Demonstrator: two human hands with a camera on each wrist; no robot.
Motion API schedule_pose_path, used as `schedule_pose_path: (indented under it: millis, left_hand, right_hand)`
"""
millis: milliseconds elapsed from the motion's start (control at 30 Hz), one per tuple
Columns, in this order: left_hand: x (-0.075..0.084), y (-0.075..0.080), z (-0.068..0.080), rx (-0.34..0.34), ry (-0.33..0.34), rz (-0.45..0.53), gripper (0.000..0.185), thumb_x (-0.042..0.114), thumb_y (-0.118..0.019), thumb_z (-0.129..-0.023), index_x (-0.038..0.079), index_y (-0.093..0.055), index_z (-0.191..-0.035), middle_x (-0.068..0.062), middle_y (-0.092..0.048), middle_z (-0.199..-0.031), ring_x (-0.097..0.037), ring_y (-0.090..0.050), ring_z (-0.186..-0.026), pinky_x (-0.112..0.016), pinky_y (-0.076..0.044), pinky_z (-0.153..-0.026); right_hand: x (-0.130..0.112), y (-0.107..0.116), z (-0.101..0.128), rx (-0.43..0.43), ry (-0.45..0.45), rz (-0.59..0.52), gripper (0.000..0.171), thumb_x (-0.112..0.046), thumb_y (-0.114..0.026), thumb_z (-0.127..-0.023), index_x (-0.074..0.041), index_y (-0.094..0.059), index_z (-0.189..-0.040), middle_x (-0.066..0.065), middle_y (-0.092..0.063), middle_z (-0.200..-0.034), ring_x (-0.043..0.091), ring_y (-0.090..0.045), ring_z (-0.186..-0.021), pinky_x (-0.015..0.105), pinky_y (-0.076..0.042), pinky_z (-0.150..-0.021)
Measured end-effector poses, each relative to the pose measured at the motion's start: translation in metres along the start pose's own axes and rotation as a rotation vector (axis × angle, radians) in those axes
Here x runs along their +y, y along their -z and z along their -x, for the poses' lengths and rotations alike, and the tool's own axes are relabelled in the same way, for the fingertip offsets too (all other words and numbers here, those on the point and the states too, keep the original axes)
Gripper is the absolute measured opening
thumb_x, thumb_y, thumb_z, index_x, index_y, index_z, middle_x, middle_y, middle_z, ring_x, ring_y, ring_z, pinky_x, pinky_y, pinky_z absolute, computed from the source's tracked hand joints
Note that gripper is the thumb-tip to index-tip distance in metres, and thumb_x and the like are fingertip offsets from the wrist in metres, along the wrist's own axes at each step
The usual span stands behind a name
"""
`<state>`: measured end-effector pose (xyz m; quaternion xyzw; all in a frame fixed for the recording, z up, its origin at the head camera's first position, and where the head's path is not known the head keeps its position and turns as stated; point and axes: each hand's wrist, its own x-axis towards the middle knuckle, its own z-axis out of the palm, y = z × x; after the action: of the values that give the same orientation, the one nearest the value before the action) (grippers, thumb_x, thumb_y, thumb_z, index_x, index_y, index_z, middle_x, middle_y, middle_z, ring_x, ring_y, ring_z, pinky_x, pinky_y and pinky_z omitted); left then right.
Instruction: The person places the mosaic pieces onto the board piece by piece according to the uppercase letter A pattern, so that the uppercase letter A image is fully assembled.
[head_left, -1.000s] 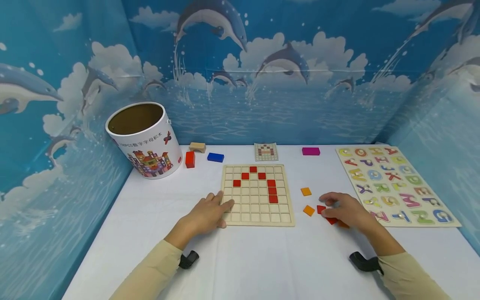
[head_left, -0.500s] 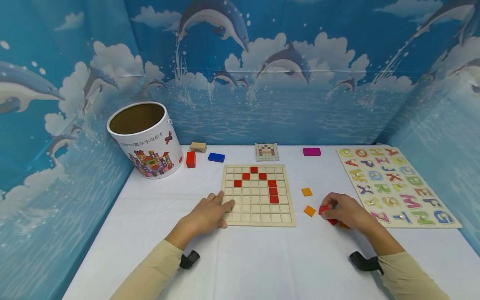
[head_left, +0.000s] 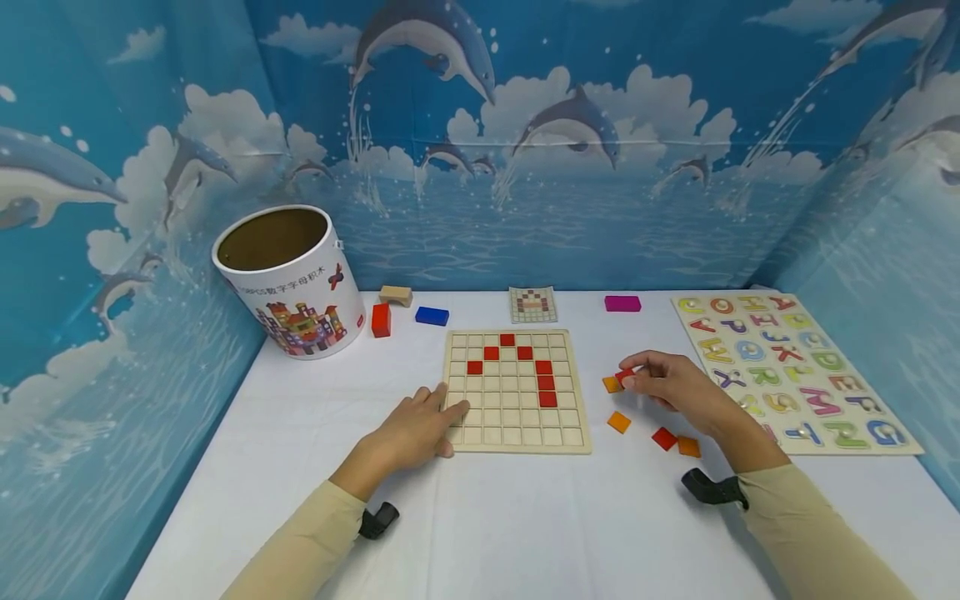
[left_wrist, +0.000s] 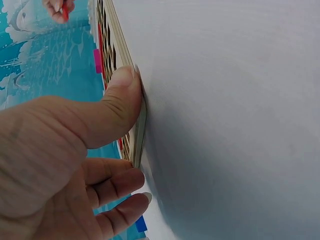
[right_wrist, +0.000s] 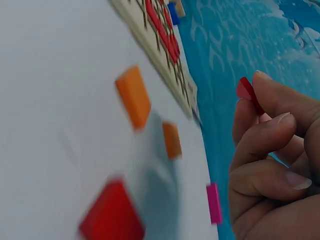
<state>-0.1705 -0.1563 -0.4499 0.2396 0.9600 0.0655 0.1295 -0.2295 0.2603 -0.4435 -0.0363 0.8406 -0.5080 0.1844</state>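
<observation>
A wooden grid board [head_left: 510, 417] lies in the middle of the white table, with several red tiles set in an arc in its upper cells. My left hand [head_left: 438, 412] rests flat on its lower left corner; the thumb [left_wrist: 120, 95] presses the board's edge [left_wrist: 141, 125]. My right hand [head_left: 632, 379] hovers right of the board and pinches a red tile [head_left: 625, 375] between thumb and fingers, also seen as the red tile [right_wrist: 248, 92] in the right wrist view. Loose on the table lie an orange tile [head_left: 611, 384], another orange tile [head_left: 618, 422], a red tile [head_left: 663, 438] and a third orange tile [head_left: 688, 447].
A white bucket [head_left: 288, 279] stands at the back left, with a red block [head_left: 381, 320], a blue block [head_left: 431, 315] and a plain wooden block [head_left: 395, 294] beside it. A pattern card [head_left: 532, 304] and a magenta block [head_left: 622, 303] lie behind the board. An alphabet puzzle [head_left: 787, 367] fills the right side.
My right hand picked one red tile out of the loose tiles, lifted it and carried it up and left toward the board. The left hand stayed put.
</observation>
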Motion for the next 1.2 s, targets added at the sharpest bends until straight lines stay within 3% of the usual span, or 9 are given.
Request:
schedule_pose_path:
  millis: [233,433,600,767,967,1200]
  left_hand:
    - [0.0,0.0,0.0,-0.014,0.005,-0.009,0.071,0.034,-0.075,-0.091,0.021,-0.046,-0.155,-0.023,-0.035,-0.161,-0.038,-0.038,-0.142,-0.056,-0.036,-0.113]
    - [0.0,0.0,-0.001,-0.007,0.005,-0.014,0.072,0.033,-0.076,-0.09,0.022,-0.046,-0.155,-0.023,-0.035,-0.161,-0.038,-0.038,-0.142,-0.056,-0.036,-0.113]
    - [-0.001,0.001,-0.001,-0.011,0.006,-0.02,0.073,0.033,-0.077,-0.09,0.022,-0.047,-0.155,-0.022,-0.035,-0.161,-0.037,-0.039,-0.141,-0.055,-0.038,-0.112]
    - [-0.003,0.001,-0.001,-0.015,0.003,-0.027,0.072,0.035,-0.076,-0.09,0.023,-0.046,-0.155,-0.023,-0.034,-0.161,-0.039,-0.038,-0.143,-0.057,-0.037,-0.113]
    - [-0.002,0.0,-0.001,-0.005,-0.001,-0.05,0.071,0.035,-0.076,-0.09,0.023,-0.047,-0.154,-0.023,-0.035,-0.161,-0.039,-0.039,-0.142,-0.057,-0.038,-0.111]
    - [-0.003,0.001,0.0,-0.007,-0.006,-0.052,0.071,0.035,-0.075,-0.091,0.022,-0.047,-0.155,-0.024,-0.035,-0.161,-0.04,-0.039,-0.142,-0.057,-0.038,-0.112]
  right_hand:
    - [-0.031,-0.04,-0.032,-0.017,0.035,-0.151,0.051,-0.025,-0.075,-0.095,-0.005,-0.057,-0.138,0.006,-0.057,-0.089,0.018,-0.046,-0.062,0.031,-0.036,-0.055]
    - [-0.06,-0.091,-0.058,-0.089,0.082,-0.149,0.041,-0.015,-0.07,-0.097,-0.005,-0.057,-0.135,0.009,-0.064,-0.091,0.019,-0.046,-0.062,0.03,-0.04,-0.059]
    - [-0.077,-0.14,-0.071,-0.121,0.148,-0.031,0.03,-0.011,-0.071,-0.094,-0.003,-0.061,-0.121,0.01,-0.064,-0.087,0.021,-0.055,-0.059,0.031,-0.047,-0.061]
    - [-0.087,-0.173,-0.076,-0.041,0.198,0.186,0.023,-0.01,-0.077,-0.09,-0.004,-0.066,-0.109,0.003,-0.061,-0.079,0.016,-0.056,-0.059,0.028,-0.047,-0.061]
    - [-0.091,-0.189,-0.078,0.052,0.293,0.386,0.015,-0.007,-0.074,-0.089,-0.004,-0.069,-0.103,0.001,-0.057,-0.07,0.016,-0.052,-0.065,0.029,-0.043,-0.063]
    - [-0.09,-0.193,-0.08,0.069,0.29,0.386,0.017,-0.008,-0.076,-0.088,-0.006,-0.071,-0.105,-0.001,-0.059,-0.071,0.015,-0.052,-0.066,0.028,-0.044,-0.06]
